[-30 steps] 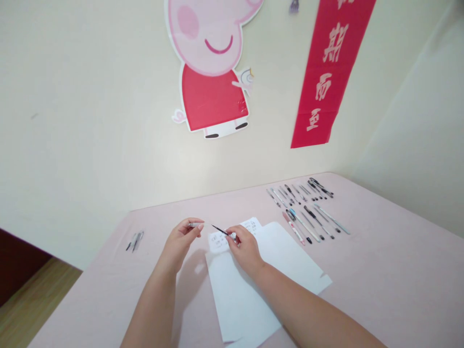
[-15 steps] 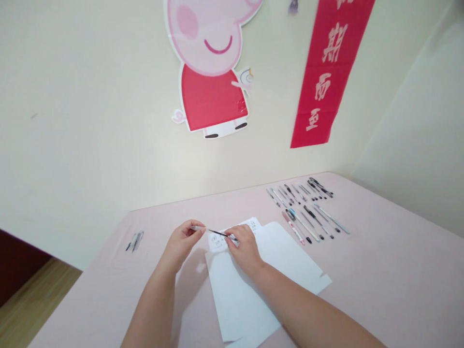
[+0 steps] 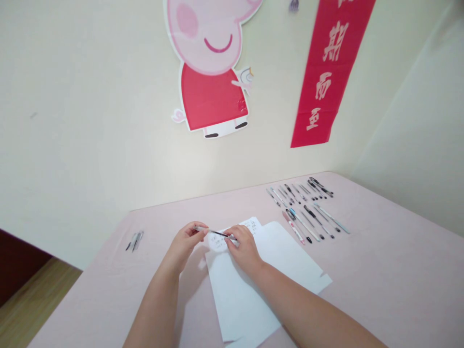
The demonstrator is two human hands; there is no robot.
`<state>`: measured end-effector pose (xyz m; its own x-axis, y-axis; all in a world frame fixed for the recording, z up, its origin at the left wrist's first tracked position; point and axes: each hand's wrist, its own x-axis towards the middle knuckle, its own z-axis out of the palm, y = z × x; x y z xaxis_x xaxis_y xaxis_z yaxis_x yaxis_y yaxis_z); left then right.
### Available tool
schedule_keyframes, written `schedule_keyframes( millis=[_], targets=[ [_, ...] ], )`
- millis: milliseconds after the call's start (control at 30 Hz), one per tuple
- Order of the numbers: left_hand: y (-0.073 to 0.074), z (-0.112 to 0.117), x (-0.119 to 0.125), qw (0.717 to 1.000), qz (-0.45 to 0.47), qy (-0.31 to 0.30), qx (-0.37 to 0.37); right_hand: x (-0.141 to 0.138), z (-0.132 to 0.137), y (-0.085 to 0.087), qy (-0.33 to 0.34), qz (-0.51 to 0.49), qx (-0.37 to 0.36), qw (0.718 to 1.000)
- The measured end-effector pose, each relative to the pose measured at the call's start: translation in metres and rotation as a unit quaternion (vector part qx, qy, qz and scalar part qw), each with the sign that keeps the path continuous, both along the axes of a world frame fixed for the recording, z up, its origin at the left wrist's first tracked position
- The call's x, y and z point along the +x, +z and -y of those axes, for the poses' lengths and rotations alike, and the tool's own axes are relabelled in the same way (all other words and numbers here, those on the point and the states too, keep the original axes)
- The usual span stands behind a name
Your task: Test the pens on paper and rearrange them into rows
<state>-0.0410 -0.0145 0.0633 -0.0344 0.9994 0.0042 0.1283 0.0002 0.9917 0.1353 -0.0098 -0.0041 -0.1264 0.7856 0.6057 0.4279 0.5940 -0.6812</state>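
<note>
Left hand (image 3: 185, 245) pinching pen tube (image 3: 201, 228), right hand (image 3: 244, 247) apparently a refill (image 3: 219, 233), paper (image 3: 241, 290) beneath, pens (image 3: 318, 221) rightward

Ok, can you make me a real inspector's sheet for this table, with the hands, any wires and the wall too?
Surface: pale pink covered table, holding a large white flat sheet with notched edges and a small white handwritten note at its far side.
Things in hand: pale slender pen piece and thin dark pen piece, ends meeting; whether joined, can't tell.
Clutter: two rows of assorted slim pens and parts at right; small dark-and-clear pile at left.
Hands: bare left hand pinches the pale piece; bare right hand pinches the dark one.
Cables: nothing seen.
Surroundings: cream wall, pink cartoon pig cutout, long red banner.
</note>
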Motion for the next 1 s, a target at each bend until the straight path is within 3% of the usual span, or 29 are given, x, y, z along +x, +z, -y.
schedule_keyframes(
  millis=[500, 1000],
  targets=[
    [-0.007, -0.002, -0.008, 0.991, 0.125, -0.035, -0.043, -0.001, 0.000, -0.001, 0.012, -0.025, -0.012, 1.000],
    [-0.012, -0.002, -0.006, 0.991, 0.129, -0.029, -0.034, -0.001, 0.001, 0.001, 0.014, -0.028, -0.014, 0.999]
  ],
)
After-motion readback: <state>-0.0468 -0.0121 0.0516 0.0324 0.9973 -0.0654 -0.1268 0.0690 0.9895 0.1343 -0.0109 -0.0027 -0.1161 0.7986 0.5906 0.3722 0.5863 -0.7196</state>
